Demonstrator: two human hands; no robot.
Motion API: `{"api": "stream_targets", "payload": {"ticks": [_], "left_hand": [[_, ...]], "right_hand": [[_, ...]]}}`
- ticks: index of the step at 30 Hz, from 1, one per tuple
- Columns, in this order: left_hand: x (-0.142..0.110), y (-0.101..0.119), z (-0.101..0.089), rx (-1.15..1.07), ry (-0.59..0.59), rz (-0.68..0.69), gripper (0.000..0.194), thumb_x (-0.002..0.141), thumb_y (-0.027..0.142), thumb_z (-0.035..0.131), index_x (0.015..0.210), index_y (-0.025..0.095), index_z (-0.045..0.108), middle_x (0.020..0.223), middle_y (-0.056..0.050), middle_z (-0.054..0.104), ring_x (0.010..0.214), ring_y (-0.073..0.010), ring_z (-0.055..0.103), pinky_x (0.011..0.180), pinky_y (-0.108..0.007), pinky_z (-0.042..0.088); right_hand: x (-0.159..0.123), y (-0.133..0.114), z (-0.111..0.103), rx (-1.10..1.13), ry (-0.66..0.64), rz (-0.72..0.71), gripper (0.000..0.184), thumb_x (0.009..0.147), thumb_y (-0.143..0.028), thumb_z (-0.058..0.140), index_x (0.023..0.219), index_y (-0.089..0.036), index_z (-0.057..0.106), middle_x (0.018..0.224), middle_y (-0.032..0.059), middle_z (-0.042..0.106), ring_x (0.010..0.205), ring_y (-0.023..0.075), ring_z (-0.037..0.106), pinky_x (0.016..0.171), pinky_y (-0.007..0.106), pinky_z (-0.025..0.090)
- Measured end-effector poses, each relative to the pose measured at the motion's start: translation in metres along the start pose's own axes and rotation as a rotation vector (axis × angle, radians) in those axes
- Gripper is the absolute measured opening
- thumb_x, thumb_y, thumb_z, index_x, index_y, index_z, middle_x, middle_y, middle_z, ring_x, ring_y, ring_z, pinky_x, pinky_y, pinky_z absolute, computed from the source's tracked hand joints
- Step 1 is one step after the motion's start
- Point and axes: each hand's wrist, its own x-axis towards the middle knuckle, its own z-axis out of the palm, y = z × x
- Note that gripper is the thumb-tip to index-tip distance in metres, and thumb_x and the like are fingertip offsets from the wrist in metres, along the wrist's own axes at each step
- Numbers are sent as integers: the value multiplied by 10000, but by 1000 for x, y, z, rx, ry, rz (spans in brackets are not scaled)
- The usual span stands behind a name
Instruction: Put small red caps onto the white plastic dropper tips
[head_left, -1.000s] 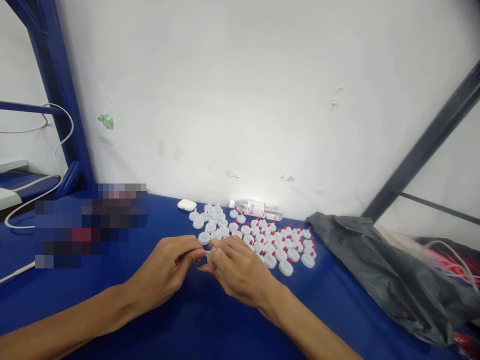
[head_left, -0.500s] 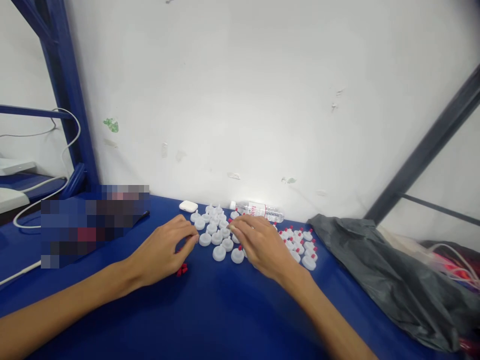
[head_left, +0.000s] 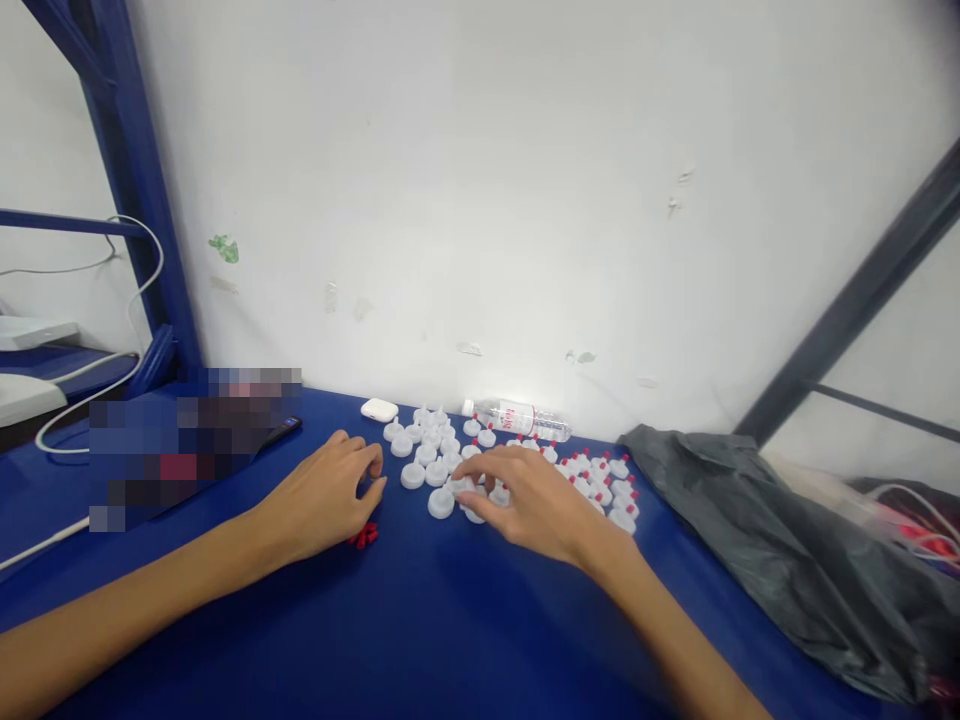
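Observation:
My right hand reaches into a group of white plastic nozzle caps, its thumb and fingers closed about one white nozzle cap. Other white caps without red tips stand to the left of that hand. Beyond and to its right are several white caps with red tips. My left hand hovers with fingers curled and thumb close to the index finger; anything between them is too small to make out. Just below it lies a small pile of red tips, partly hidden by the hand.
A clear water bottle lies on its side along the wall. To its left is a small white case. Dark grey cloth covers the right side of the blue surface. A phone and a white cable lie at the left.
My right hand has come down and nearer, onto a white cap at the front of the group. The left hand has moved slightly left, remaining above the red tips.

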Motion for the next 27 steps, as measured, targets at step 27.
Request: {"api": "stream_targets", "payload": {"ticks": [27], "left_hand": [[-1,2,6,-247,32,82,270,1047,396,536,946,241,733,969,-75,763,995,-315,664,912,-450,536]], "right_hand": [[-1,8,20,-271,-100,-76,438,1248,-415,443,1356,-189,803,1303,116,855,1286,331,743,1156,559,515]]}}
